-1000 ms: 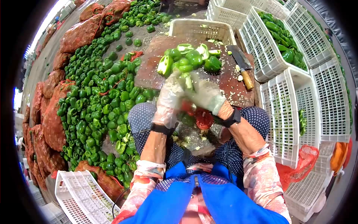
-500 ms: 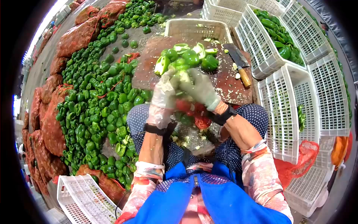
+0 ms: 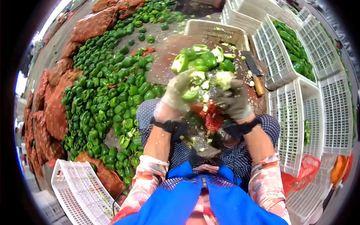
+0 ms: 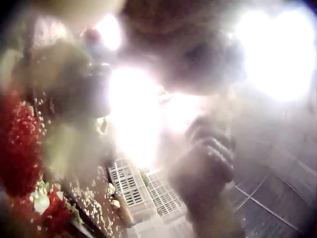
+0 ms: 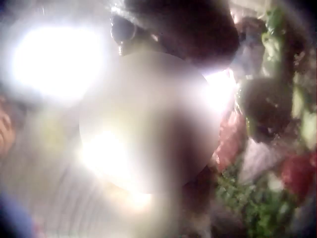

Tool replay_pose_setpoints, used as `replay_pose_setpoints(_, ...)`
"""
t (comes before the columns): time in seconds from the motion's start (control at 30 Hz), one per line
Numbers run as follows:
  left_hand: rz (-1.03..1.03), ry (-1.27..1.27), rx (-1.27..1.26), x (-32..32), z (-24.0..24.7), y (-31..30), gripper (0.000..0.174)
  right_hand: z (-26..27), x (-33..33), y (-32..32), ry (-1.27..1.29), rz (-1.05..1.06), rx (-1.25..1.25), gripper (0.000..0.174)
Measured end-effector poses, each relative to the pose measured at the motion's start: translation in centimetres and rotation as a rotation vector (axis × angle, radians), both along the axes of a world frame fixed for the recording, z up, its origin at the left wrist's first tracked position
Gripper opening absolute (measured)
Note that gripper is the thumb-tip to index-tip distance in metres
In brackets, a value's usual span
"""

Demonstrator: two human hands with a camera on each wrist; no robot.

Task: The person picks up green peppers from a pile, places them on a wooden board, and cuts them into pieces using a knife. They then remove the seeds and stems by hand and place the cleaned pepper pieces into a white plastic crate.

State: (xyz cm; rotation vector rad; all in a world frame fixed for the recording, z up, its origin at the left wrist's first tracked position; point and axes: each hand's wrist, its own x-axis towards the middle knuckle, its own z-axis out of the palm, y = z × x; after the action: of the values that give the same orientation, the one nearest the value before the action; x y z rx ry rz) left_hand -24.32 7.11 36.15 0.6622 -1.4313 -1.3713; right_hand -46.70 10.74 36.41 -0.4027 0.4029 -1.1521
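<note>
In the head view, my gloved left hand (image 3: 172,93) grips an opened green bell pepper (image 3: 191,92) at the near edge of the brown board (image 3: 161,69). To its right, my gloved right hand (image 3: 236,99) holds a pale, seedy pepper core (image 3: 224,79), blurred by motion. Small whitish bits (image 3: 205,85) hang in the gap between the hands. Just beyond lie several whole and cut green peppers (image 3: 208,59) on the board. Glare and blur wash out most of both wrist views.
A knife (image 3: 258,85) with a wooden handle lies on the board's right side. Loose green peppers (image 3: 108,101) spread over the floor at left, beside red mesh sacks (image 3: 56,112). White crates (image 3: 287,123) stand at right, another crate (image 3: 213,28) behind the board. Red netting (image 3: 213,120) lies below the hands.
My hands were close together around a pepper; now they have moved apart, the left with the opened pepper and the right with the core. The head view has shifted slightly.
</note>
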Motion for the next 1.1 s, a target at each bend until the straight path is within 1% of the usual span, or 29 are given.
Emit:
replay_pose_setpoints(0.03,-0.02,0.124,0.133,0.3,0.4,0.2,0.052,1.2,-1.8,0.1,0.081,-0.132,-0.055,0.031)
replay_pose_setpoints(0.07,-0.028,0.25,0.261,0.5,0.8,0.3,0.051,2.5,-5.1,-1.0,0.004,-0.102,-0.235,0.039)
replay_pose_setpoints(0.1,-0.069,0.383,0.419,0.3,1.1,0.1,0.048,4.1,-5.3,-1.2,0.72,-0.248,-0.232,0.047)
replay_pose_setpoints(0.13,-0.118,0.516,0.579,-0.2,1.2,0.0,0.047,5.7,-5.4,-1.5,1.425,-0.239,-0.102,0.055)
replay_pose_setpoints(0.17,0.007,0.512,0.461,-1.0,1.3,0.4,0.054,2.9,-7.1,-2.2,1.902,-0.323,-0.225,0.055)
replay_pose_setpoints(0.23,-0.022,0.512,0.519,-1.3,1.5,0.1,0.058,1.8,-6.7,-2.2,1.787,-0.298,-0.197,0.056)
replay_pose_setpoints(0.27,-0.035,0.511,0.559,-1.5,1.4,0.3,0.06,4.7,-3.0,-0.4,1.33,-0.231,-0.084,0.052)
replay_pose_setpoints(0.3,-0.09,0.547,0.485,-2.0,0.8,0.0,0.062,3.6,-1.7,-0.3,1.286,-0.178,-0.231,0.048)
replay_pose_setpoints(0.33,-0.052,0.374,0.345,-2.3,0.0,0.0,0.06,2.8,-0.5,-0.2,1.283,-0.15,-0.305,0.046)
replay_pose_setpoints(0.37,-0.018,0.202,0.198,-2.6,-0.6,-0.1,0.059,4.3,1.1,0.2,1.341,0.01,-0.218,0.047)
replay_pose_setpoints(0.43,-0.215,0.296,0.433,-2.5,0.2,0.1,0.059,0.1,1.5,-0.8,1.483,-0.121,-0.403,0.045)
replay_pose_setpoints(0.47,-0.203,0.349,0.44,-2.8,0.3,0.2,0.06,0.5,1.9,-1.1,1.528,-0.203,-0.513,0.045)
replay_pose_setpoints(0.5,-0.185,0.404,0.446,-3.0,0.4,0.3,0.061,1.6,2.1,-0.9,1.557,-0.185,-0.311,0.043)
replay_pose_setpoints(0.53,-0.162,0.462,0.452,-3.0,0.5,0.2,0.063,2.1,1.6,-0.8,1.607,-0.291,-0.442,0.037)
replay_pose_setpoints(0.6,-0.141,0.51,0.526,-2.8,-0.2,-0.5,0.064,2.8,1.3,-0.9,1.527,-0.714,-0.671,0.03)
replay_pose_setpoints(0.63,-0.132,0.538,0.563,-2.7,-0.7,-1.0,0.065,3.5,0.9,-1.1,1.502,-0.959,-0.884,0.027)
replay_pose_setpoints(0.67,-0.124,0.561,0.604,-2.9,-0.6,-1.1,0.066,6.2,1.0,0.1,1.565,-1.066,-0.938,0.028)
replay_pose_setpoints(0.7,-0.148,0.512,0.678,-3.1,-0.3,-1.2,0.063,6.1,0.7,-0.2,1.619,-1.075,-1.027,0.029)
replay_pose_setpoints(0.73,-0.202,0.5,0.638,-3.5,0.0,-0.7,0.063,5.5,0.3,-0.7,1.672,-1.083,-1.11,0.03)
replay_pose_setpoints(0.8,-0.324,0.468,0.551,-4.6,0.6,0.4,0.063,1.8,-0.4,-2.0,2.232,-0.743,-0.988,0.031)
replay_pose_setpoints(0.83,-0.313,0.449,0.519,-4.4,0.3,0.6,0.065,1.1,-0.5,-2.3,2.113,-0.849,-0.974,0.03)
replay_pose_setpoints(0.93,-0.257,0.495,0.553,-3.4,1.6,0.3,0.068,5.6,0.7,-0.4,1.955,-1.039,-1.073,0.029)
replay_pose_setpoints(0.97,-0.254,0.467,0.522,-3.3,0.1,-0.6,0.065,4.9,0.6,-0.6,1.959,-1.032,-1.089,0.031)
replay_pose_setpoints(1.0,-0.248,0.199,0.261,-3.3,-1.3,-0.9,0.066,3.4,0.0,-0.8,2.081,-0.783,-1.0,0.026)
replay_pose_setpoints(1.03,-0.239,-0.061,-0.01,-3.4,-2.5,-1.3,0.067,1.3,-0.7,-0.9,1.993,-0.781,-0.891,0.023)
replay_pose_setpoints(1.07,-0.289,-0.001,0.143,-3.7,-1.4,-0.8,0.067,0.1,-1.4,-1.0,1.906,-0.776,-0.791,0.02)
replay_pose_setpoints(1.1,-0.324,0.063,0.3,-3.9,-0.2,-0.1,0.067,0.1,-2.1,-0.7,1.81,-0.712,-0.541,0.018)
